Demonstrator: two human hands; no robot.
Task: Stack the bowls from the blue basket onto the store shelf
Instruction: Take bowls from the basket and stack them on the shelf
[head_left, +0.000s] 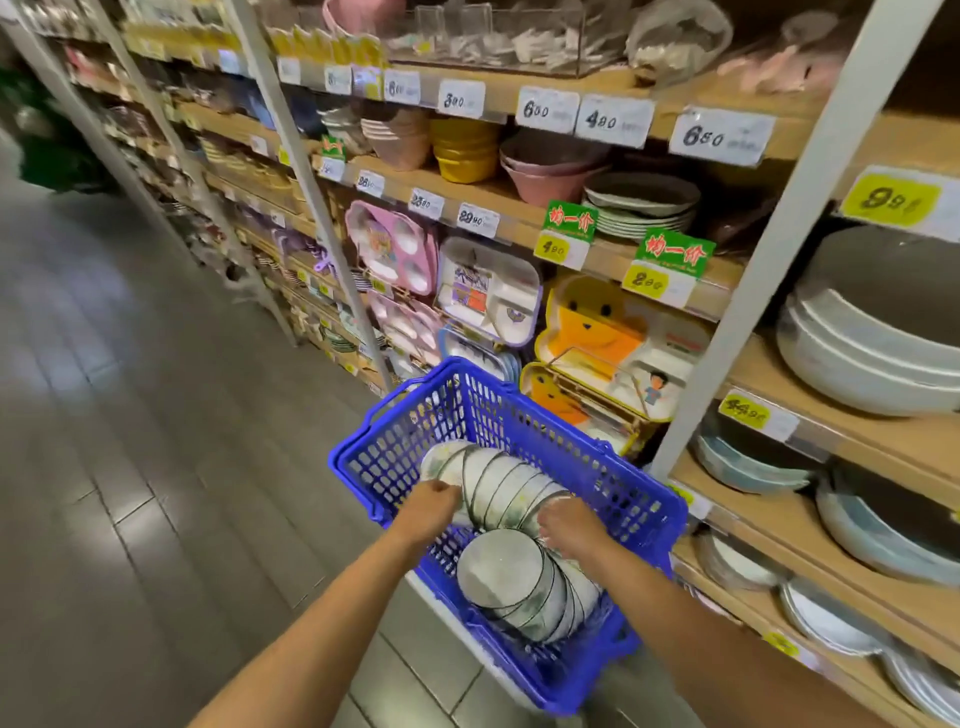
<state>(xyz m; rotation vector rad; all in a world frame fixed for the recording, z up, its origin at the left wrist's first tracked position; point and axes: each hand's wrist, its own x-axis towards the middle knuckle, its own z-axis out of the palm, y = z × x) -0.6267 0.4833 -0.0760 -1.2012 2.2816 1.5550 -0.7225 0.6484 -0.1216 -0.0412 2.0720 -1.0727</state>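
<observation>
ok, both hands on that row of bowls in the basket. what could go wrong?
1. The far row of bowls lies sideways, held only at its ends by the left hand and right hand; middle bowls may slip out on lifting.
2. The near row lies right beside the right hand and could get knocked.
3. The shelf beside the blue basket already looks crowded.

my basket (395, 452) — blue lattice | bowls (501, 491) — white, thin dark rims, faint green marks | shelf (763, 374) tan wood | floor (130, 415) grey tiles
</observation>
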